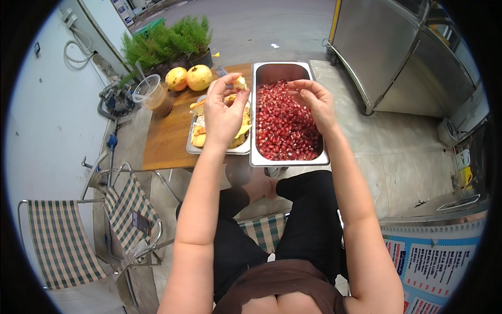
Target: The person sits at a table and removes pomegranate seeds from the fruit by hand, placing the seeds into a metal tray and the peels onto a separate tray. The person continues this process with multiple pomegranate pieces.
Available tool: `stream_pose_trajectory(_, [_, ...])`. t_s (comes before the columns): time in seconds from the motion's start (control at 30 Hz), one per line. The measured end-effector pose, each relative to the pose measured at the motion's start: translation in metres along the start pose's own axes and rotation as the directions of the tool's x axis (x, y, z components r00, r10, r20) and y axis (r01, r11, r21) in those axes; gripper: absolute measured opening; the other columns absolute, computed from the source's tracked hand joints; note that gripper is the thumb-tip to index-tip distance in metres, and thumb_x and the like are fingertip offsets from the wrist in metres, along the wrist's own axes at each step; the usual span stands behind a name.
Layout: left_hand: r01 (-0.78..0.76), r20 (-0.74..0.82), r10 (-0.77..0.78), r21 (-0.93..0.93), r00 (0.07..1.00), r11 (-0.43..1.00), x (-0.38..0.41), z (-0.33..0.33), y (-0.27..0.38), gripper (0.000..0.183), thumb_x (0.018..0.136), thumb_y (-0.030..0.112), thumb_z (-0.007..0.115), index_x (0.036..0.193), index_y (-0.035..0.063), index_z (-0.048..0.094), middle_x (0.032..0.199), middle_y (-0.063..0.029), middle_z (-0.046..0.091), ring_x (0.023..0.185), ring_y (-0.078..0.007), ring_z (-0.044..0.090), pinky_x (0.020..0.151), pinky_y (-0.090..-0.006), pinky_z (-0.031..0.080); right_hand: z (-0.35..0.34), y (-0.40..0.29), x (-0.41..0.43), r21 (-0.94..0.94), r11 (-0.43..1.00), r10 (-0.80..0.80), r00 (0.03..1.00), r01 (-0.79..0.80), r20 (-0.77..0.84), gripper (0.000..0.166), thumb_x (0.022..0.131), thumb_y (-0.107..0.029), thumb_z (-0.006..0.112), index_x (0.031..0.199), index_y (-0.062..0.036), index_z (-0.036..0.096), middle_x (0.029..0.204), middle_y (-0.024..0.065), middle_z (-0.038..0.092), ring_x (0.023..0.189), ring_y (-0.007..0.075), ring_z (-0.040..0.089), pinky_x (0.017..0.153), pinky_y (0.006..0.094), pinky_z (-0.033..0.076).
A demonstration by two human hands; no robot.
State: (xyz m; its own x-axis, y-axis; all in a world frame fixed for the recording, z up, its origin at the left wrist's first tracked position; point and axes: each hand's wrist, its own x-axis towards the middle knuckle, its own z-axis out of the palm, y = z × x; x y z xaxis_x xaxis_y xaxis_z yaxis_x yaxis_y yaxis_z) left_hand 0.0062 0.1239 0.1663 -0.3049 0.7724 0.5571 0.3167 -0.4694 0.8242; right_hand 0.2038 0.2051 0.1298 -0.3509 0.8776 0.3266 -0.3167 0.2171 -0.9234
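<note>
My left hand (223, 115) is raised over a smaller metal tray (219, 151) of yellow pomegranate rind pieces (198, 138). Between its thumb and fingers it pinches a small piece of pomegranate rind (240, 82) with pale pith. To the right stands a deep stainless steel pan (253, 129), its bottom covered by a heap of red pomegranate seeds (284, 125). Above the pan's right side hovers my right hand (319, 104), fingers curved and thumb apart, with nothing visible in it.
Two whole pomegranates (199, 77) and a plastic cup (153, 96) with brown drink and a spoon stand on the wooden table (164, 145). Potted green plants (172, 41) are behind. A steel cart (372, 51) stands right; a phone (141, 223) lies on a checked folding chair (129, 204) left.
</note>
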Motion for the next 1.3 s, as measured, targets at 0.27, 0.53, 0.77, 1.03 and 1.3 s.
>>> stream_pose_trajectory(0.27, [-0.222,0.228,0.064,0.779,0.971,0.586,-0.041,-0.057,-0.018,0.03,0.073,0.012,0.064,0.102,0.0117,0.063,0.095,-0.0082,0.05,0.09,-0.0258,0.051,0.074,-0.0363,0.044,0.014,-0.044,-0.008,-0.307,0.947,0.101,0.995,-0.091,0.018,0.021,0.088,-0.011,0.05,0.104,0.0011,0.056,0.098,0.0086,0.062,0.087,0.0091,0.058,0.073,0.0197,0.046])
stream_pose_trajectory(0.53, [-0.239,0.213,0.118,0.744,0.97,0.624,-0.045,-0.053,-0.016,0.03,0.082,0.016,0.056,0.109,0.0053,0.056,0.105,-0.0111,0.051,0.098,-0.0285,0.049,0.084,-0.0379,0.039,0.018,-0.048,-0.005,-0.296,0.955,-0.02,0.999,0.031,0.039,0.019,0.087,-0.005,0.05,0.103,0.0025,0.057,0.097,0.009,0.061,0.09,0.0114,0.057,0.078,0.0236,0.046])
stream_pose_trajectory(0.77, [-0.289,0.03,0.338,0.594,0.941,0.751,-0.062,-0.057,-0.001,0.027,0.077,0.01,0.06,0.103,0.0063,0.057,0.107,-0.0106,0.052,0.098,-0.03,0.049,0.084,-0.0393,0.038,-0.001,-0.061,-0.007,-0.743,0.669,0.113,0.99,-0.014,0.083,0.018,0.081,-0.004,0.057,0.097,-0.0015,0.062,0.084,0.0071,0.065,0.073,0.0125,0.059,0.066,0.0266,0.048])
stream_pose_trajectory(1.03, [-0.273,-0.103,0.357,0.463,0.929,0.844,-0.154,-0.048,-0.024,0.026,0.069,-0.008,0.06,0.091,0.004,0.054,0.091,-0.0127,0.055,0.077,-0.0286,0.055,0.067,-0.0344,0.045,0.03,-0.057,-0.058,-0.898,0.365,0.188,0.925,0.247,0.331,0.065,0.063,-0.021,0.073,0.12,-0.0092,0.046,0.125,0.0167,0.042,0.114,0.0315,0.043,0.095,0.038,0.038])
stream_pose_trajectory(1.3, [-0.218,0.322,0.119,0.293,0.939,0.931,-0.198,-0.03,-0.079,0.016,0.069,-0.002,0.059,0.084,0.0028,0.056,0.082,-0.0106,0.057,0.074,-0.029,0.056,0.066,-0.0354,0.045,0.021,-0.005,-0.034,-0.857,0.14,0.046,0.861,0.496,0.506,0.041,0.068,-0.024,0.065,0.105,-0.0095,0.057,0.12,0.0153,0.046,0.107,0.0307,0.047,0.087,0.04,0.04])
